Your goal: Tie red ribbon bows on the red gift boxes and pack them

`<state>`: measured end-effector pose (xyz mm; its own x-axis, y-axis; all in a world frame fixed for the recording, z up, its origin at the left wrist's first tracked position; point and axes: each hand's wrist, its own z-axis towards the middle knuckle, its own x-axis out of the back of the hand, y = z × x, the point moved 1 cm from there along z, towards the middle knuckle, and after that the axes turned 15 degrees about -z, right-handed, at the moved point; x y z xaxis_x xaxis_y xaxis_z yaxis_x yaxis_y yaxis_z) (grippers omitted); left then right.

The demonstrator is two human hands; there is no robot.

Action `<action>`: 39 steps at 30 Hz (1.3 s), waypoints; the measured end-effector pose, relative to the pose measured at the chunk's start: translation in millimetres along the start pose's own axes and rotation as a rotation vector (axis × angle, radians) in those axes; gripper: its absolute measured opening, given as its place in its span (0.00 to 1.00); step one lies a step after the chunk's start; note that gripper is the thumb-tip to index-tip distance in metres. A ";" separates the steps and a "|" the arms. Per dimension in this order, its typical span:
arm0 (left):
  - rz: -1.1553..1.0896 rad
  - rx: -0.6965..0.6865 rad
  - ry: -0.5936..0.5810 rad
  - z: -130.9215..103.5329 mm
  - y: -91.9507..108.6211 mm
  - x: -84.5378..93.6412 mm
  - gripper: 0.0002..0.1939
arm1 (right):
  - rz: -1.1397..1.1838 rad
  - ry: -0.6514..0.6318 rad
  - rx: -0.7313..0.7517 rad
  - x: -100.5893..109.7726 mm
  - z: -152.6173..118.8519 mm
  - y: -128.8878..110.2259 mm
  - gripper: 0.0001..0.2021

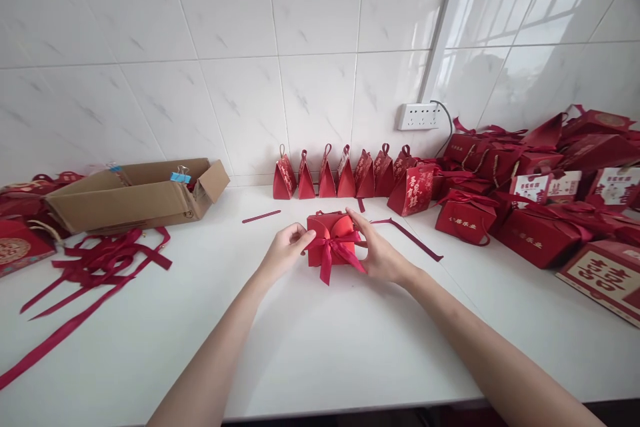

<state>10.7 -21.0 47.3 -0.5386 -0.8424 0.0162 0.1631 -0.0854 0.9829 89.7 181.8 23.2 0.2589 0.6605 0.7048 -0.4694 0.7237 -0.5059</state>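
A small red box (316, 255) stands on the white table in the middle of the view, with a dark pink ribbon bow (330, 245) tied across its front. My left hand (286, 248) is at the box's left side, thumb and fingers pinched together by the left loop of the bow. On the other side, my right hand (376, 250) has its fingers curved round the right edge of the box, the index finger near the top corner and the others beside the bow.
Behind stand several red triangular boxes (327, 180). Many red gift boxes (540, 233) are piled at the right. At the left are loose ribbons (107, 257), a cardboard box (125, 203) and more red boxes (20, 243). Ribbon strips (415, 240) lie near my right hand. A power strip (419, 117) hangs on the wall.
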 end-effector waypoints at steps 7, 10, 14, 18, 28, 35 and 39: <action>0.054 -0.148 0.153 -2.6 -7.3 -9.0 0.18 | 0.492 -0.132 -0.242 26.7 -3.6 -3.6 0.32; 0.023 -0.153 0.158 -3.2 -9.7 -12.1 0.18 | 0.589 0.019 -0.444 21.3 0.4 -5.5 0.19; -0.018 -0.142 0.099 -2.2 -12.0 -12.6 0.19 | 0.332 0.161 -0.591 4.9 6.7 -10.9 0.20; -0.087 -0.086 -0.001 -1.1 -6.9 -6.2 0.20 | 0.159 0.226 -0.488 0.4 9.1 -13.6 0.19; -0.146 -0.054 0.049 -1.7 -7.2 -5.8 0.16 | 0.353 0.252 -0.413 -2.8 8.5 -8.7 0.17; -0.037 -0.173 0.189 -4.9 -10.0 -18.1 0.16 | 0.504 0.338 -0.468 -7.5 9.5 -2.8 0.20; 0.033 -0.189 0.225 -5.5 -10.7 -18.7 0.15 | 0.559 0.328 -0.482 -11.5 11.2 -4.9 0.21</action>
<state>23.6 -7.2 35.5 -0.3368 -0.9415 -0.0142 0.3399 -0.1357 0.9306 79.6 168.4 23.2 0.3632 0.9211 0.1399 -0.2066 0.2261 -0.9519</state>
